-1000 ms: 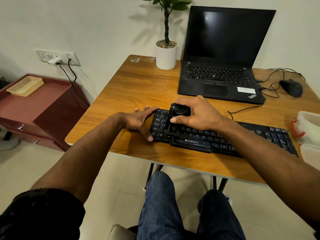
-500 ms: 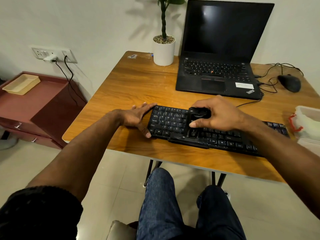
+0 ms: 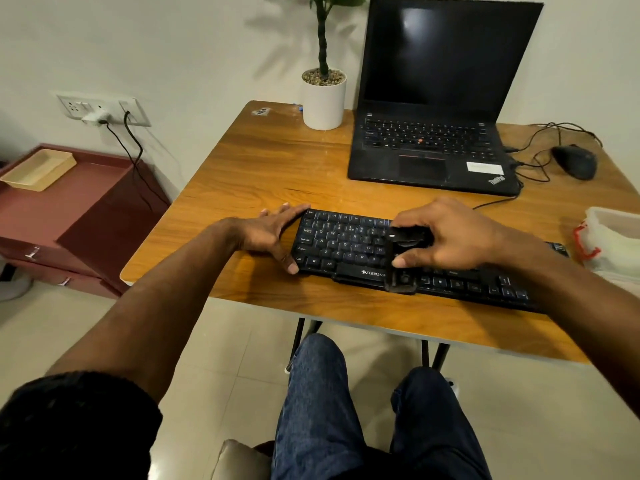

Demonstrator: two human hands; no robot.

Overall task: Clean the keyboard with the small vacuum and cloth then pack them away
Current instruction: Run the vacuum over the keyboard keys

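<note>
At the near edge of the wooden table (image 3: pixel 242 174), I have my right hand (image 3: pixel 446 237) clenched around the small vacuum (image 3: pixel 405 258), which stands upright on the middle of the black keyboard (image 3: pixel 346 244), its foot over the bottom row. My left hand (image 3: pixel 270 233) lies flat and released, fingers against the keyboard's left end to pin it. As I judge it, the step goes best with slow, row-by-row passes, nozzle kept down on the keys and the left hand braced so the board does not skid toward the table edge just below it. Bare wood to the left offers room. To the right, a white container (image 3: pixel 613 237) sits near the keyboard's far end; I cannot make out a cloth. Beyond lie the laptop (image 3: pixel 433 147), its cables, a mouse (image 3: pixel 575 161) and a potted plant (image 3: pixel 323 98).
</note>
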